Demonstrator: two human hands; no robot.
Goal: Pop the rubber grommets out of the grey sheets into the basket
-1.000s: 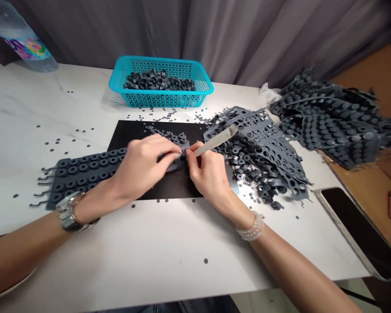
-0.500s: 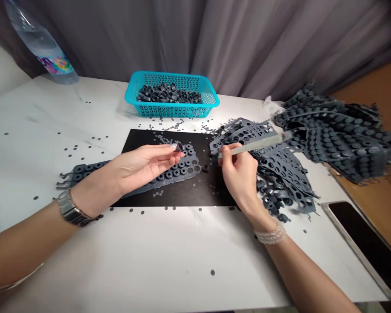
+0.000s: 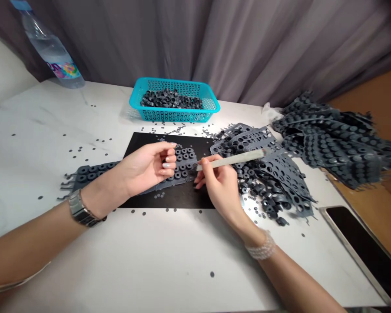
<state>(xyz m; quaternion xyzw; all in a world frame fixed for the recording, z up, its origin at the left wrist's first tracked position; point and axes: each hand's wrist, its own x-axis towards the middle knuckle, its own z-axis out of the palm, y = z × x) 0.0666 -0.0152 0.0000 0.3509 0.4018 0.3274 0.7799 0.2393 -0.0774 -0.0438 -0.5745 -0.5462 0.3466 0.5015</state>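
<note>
My left hand (image 3: 150, 167) hovers over a grey rubber sheet of moulded rings (image 3: 184, 163), its fingers curled in towards the palm. Whether anything sits inside them is hidden. In my right hand (image 3: 220, 178), a pale, flat, stick-like tool (image 3: 241, 159) is pinched between thumb and fingers, its long end pointing up to the right. The right fingertips are at the right end of the sheet, which lies across a black mat (image 3: 143, 139). My left forearm covers part of the sheet.
A turquoise basket (image 3: 175, 115) holds many small black rings. Punched-out sheets (image 3: 280, 174) and loose rings (image 3: 273, 202) lie right, near a heap of unpunched sheets (image 3: 342, 143) and a phone (image 3: 361, 248). A water bottle (image 3: 57, 56) stands back left. Tiny discs litter the table.
My right hand has moved left, to the sheet's right end, with the tool. My left fingers have curled in, and the dark ring seen at their tips is out of sight.
</note>
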